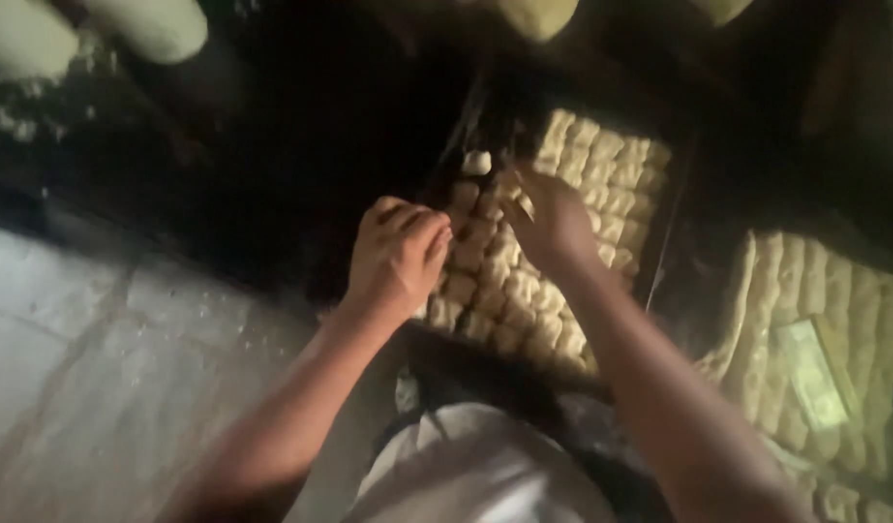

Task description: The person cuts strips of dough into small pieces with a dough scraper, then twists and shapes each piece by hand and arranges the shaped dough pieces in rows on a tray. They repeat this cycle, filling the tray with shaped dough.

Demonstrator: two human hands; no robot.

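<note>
1. Risk: my left hand was curled, knuckles up, at the left edge of the near tray. Pressing down there could have dented the soft dough pieces or fused neighbours together.
2. Risk: my right hand sat over the middle rows, fingertips pinched narrow on something pale. I couldn't tell whether it was a dough piece or a small tool. A careless pull could have dragged adjacent pieces out of line.
3. Risk: lighting was poor and the frame blurred, so misjudging row spacing looked likely.
4. Left grip: closed into a loose fist. Whether it held a piece, I couldn't tell.
5. Near tray: dark, packed with small pale dough pieces in tight rows. The far right section looked neat, the part under my hands more lumpy. One loose piece sat at the far edge, apart from the rows.
6. Second tray to my right: also full of pale rows, with a flat greenish rectangular item lying on top. It could have marked the dough beneath.
7. Pale rounded shapes top left, too dim to identify.
</note>
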